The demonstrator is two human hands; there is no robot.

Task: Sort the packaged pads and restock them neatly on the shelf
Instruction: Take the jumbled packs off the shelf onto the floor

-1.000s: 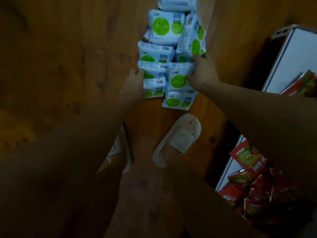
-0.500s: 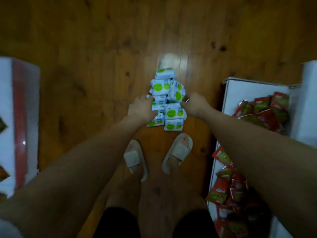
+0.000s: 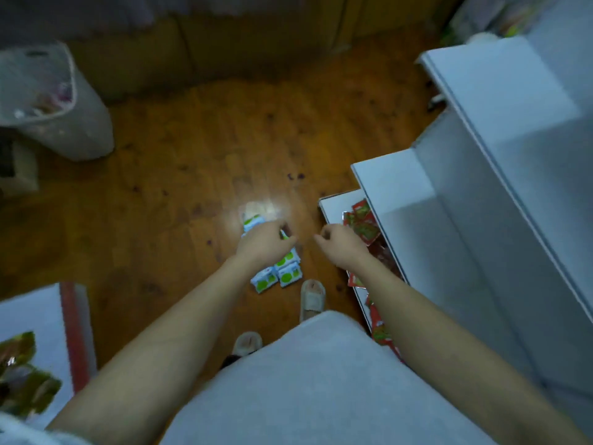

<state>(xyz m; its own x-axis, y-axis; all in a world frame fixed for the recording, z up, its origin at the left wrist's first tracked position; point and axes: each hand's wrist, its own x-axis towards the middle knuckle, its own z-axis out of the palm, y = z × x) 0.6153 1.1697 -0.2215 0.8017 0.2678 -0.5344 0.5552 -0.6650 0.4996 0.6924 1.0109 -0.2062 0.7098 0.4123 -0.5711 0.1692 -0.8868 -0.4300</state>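
Several pad packs (image 3: 276, 275) lying in a row on the wood floor (image 3: 179, 175), long axis running away from me; left hand (image 3: 261, 244) and right hand (image 3: 341, 244) loosely curled above, holding nothing.

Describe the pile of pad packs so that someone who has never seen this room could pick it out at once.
Start at the white shelf unit on the right, then look left across the wooden floor to the spot just ahead of the person's slippers. There lies the pile of pad packs, partly under the left hand. They are white with green circles, unlike the red snack packets on the low shelf.
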